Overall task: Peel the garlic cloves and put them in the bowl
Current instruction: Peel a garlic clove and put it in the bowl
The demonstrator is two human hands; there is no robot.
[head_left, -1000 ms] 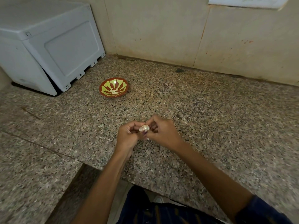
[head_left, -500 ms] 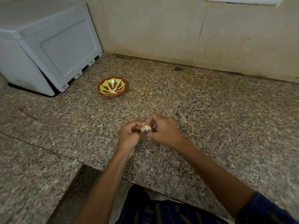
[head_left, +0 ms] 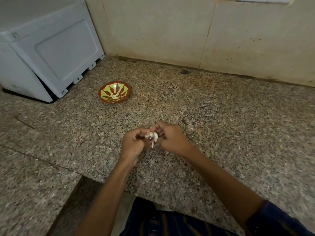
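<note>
A pale garlic clove [head_left: 152,135] with loose papery skin sits between my two hands, just above the granite counter. My left hand [head_left: 132,145] pinches it from the left, the thumb lying over it. My right hand [head_left: 171,138] grips it from the right with curled fingers. A strip of skin hangs down below the clove. Farther back and to the left stands a small red bowl [head_left: 104,98] with a yellow-green pattern, holding a few peeled cloves [head_left: 114,95].
A white appliance [head_left: 46,48] stands at the back left, close to the bowl. Tiled wall [head_left: 204,31] runs along the back of the speckled granite counter [head_left: 221,116]. The counter's front edge steps inward near my body.
Both hands stay together on the clove. A strip of skin now hangs loose below it. The view has shifted slightly.
</note>
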